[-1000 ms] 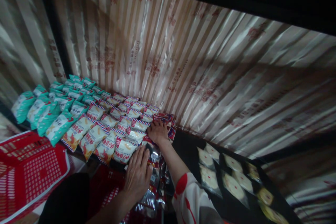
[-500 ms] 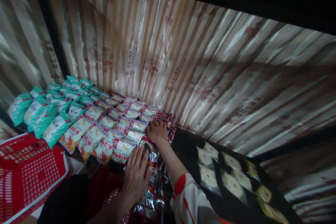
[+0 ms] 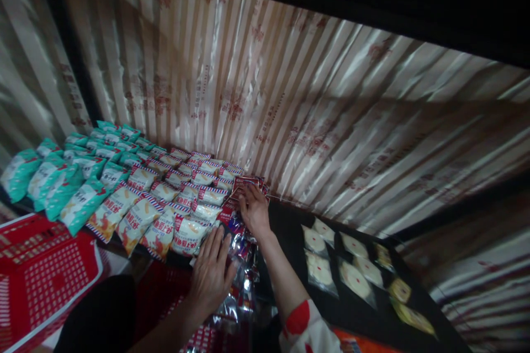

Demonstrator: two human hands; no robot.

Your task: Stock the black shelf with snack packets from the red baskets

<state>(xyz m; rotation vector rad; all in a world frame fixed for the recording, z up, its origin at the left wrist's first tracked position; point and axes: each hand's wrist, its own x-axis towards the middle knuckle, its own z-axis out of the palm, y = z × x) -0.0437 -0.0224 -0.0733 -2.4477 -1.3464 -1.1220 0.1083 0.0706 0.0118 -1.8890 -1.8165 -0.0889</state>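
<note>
My left hand (image 3: 212, 273) lies flat, fingers stretched out, against the front of the stacked snack bags, beside the nearest white and red bag (image 3: 188, 234). Farther back, my right hand (image 3: 255, 210) rests with its fingers spread on red packets (image 3: 243, 183) at the right end of the rows. Below and between both hands are shiny red and silver packets (image 3: 239, 245), partly hidden by the hands. To the left stand several rows of white bags with red and blue striped edges (image 3: 136, 223), then teal and white bags (image 3: 83, 201).
A red plastic basket (image 3: 53, 270) stands at lower left, and another red basket (image 3: 159, 281) lies below my left hand. Flat packs of pale round pieces (image 3: 356, 278) lie on the black shelf (image 3: 285, 226) at right. Crinkled printed sheeting (image 3: 265, 83) hangs behind.
My right hand has shifted slightly right over the red packets, uncovering more of them. My left hand stays against the front bags. The view has shifted a little to the right.
</note>
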